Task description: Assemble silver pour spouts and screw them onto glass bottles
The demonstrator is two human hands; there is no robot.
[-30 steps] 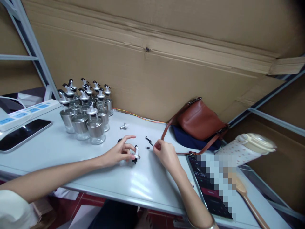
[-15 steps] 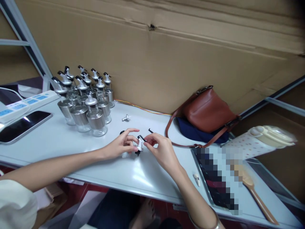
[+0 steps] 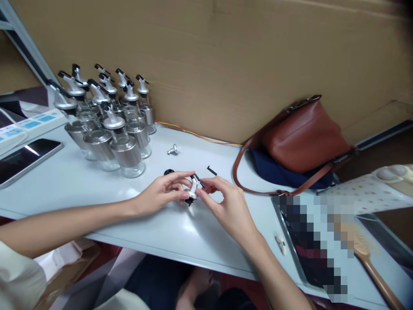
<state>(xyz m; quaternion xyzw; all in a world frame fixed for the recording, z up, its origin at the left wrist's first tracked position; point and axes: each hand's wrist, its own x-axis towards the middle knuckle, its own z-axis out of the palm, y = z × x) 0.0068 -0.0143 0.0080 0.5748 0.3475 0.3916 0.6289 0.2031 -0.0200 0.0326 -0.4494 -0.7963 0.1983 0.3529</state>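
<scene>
In the head view, a silver pourer top (image 3: 193,189) is clamped by the left hand (image 3: 164,190), midway between the near and far edges of the worktop (image 3: 187,234), and its black lever (image 3: 197,178) is pinched by the right hand (image 3: 227,200). Glass bottles (image 3: 127,150) are grouped toward the far edge.

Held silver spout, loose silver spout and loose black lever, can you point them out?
Held silver spout (image 3: 193,189): head view, middle of its silver body.
Loose silver spout (image 3: 174,150): head view, on its silver body.
Loose black lever (image 3: 212,171): head view, middle of its strip.
</scene>
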